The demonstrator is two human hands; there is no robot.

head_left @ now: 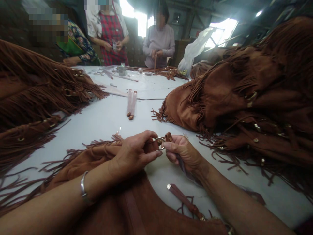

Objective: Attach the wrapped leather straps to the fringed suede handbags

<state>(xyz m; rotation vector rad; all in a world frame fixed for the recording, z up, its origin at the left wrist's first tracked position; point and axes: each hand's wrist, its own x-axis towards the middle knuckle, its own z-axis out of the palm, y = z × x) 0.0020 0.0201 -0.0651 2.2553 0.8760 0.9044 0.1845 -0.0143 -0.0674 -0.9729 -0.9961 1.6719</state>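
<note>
A round metal ring (pixel 160 139) sits between my two hands, above a brown fringed suede bag (pixel 102 202) on the table. My left hand (pixel 137 148), with a bracelet at the wrist, pinches the ring and a brown tab at its left side. On the ring's right, my right hand (pixel 182 151) grips a brown leather strap (pixel 168 136) whose end sticks up above the fingers. The strap's lower part trails down behind the right wrist. Near my right forearm lies a strip with a metal tip (pixel 179 194).
Brown fringed suede pieces are heaped at the left (pixel 31 88) and the right (pixel 220 88). Two wrapped straps (pixel 132 104) lie ahead on the white table (pixel 107 117). Across it, one person sits bent at the left, and two stand with small items in their hands.
</note>
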